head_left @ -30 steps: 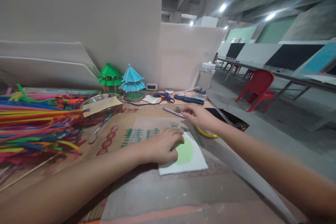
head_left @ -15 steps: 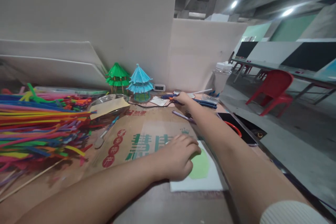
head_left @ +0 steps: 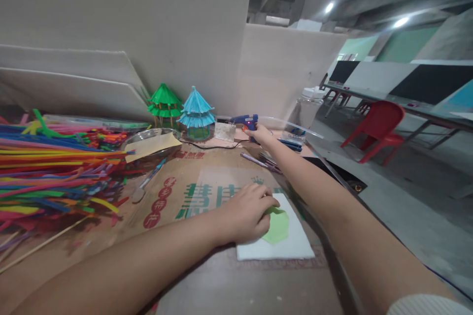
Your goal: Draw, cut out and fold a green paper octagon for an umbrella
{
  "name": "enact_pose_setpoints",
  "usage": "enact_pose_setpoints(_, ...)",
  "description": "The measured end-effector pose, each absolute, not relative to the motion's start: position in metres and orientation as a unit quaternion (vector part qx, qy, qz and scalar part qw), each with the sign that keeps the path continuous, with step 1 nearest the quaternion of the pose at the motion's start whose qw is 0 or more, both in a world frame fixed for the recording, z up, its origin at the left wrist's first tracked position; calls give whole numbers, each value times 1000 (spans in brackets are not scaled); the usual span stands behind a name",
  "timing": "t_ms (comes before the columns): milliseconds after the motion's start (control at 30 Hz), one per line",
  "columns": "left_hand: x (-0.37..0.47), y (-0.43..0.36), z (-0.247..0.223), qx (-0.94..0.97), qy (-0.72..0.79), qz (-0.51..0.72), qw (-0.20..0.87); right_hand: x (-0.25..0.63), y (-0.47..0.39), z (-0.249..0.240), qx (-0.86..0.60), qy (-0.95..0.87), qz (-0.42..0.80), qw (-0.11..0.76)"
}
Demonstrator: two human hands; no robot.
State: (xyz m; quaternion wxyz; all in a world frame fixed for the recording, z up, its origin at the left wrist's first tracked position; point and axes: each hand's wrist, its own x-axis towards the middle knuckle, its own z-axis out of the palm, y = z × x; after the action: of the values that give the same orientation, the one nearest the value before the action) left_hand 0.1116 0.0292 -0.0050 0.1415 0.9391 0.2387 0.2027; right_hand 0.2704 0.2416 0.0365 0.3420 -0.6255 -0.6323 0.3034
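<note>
My right hand (head_left: 259, 135) is closed round the handle of a blue glue gun (head_left: 246, 121) at the back of the table. A long clear glue stick sticks out of the gun's rear to the right, and a small red light shows on its body. My left hand (head_left: 250, 212), fingers curled, rests on the white square board (head_left: 299, 246) and pinches the edge of a light green paper piece (head_left: 277, 227) lying on it. Behind the gun's nozzle a small whitish card (head_left: 225, 131) stands up.
Colourful pipe cleaners (head_left: 55, 177) cover the left side. A green model pavilion (head_left: 164, 103) and a blue one (head_left: 196, 113) stand at the back, beside a round dish (head_left: 148, 134). Pens (head_left: 258, 161) lie near my right forearm; a clear bottle (head_left: 307, 110) stands behind.
The glue gun has been lifted and turned upright in my right hand, and the card near it now stands up. My left hand stays at the green piece.
</note>
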Motion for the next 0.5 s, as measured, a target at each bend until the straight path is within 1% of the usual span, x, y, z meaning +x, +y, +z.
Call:
enact_pose_setpoints(133, 111, 29, -4, 939, 244, 200, 136, 280, 237, 38, -643, -618, 279, 357)
enact_pose_setpoints(267, 113, 31, -4, 939, 248, 192, 137, 285, 234, 34, -649, -604, 281, 367)
enact_pose_setpoints(367, 113, 37, -5, 938, 256, 185, 145, 286, 226, 38, -622, -619, 292, 380)
enact_pose_setpoints(500, 104, 40, 1, 923, 291, 193, 161, 289, 194, 62, -546, -666, 307, 405)
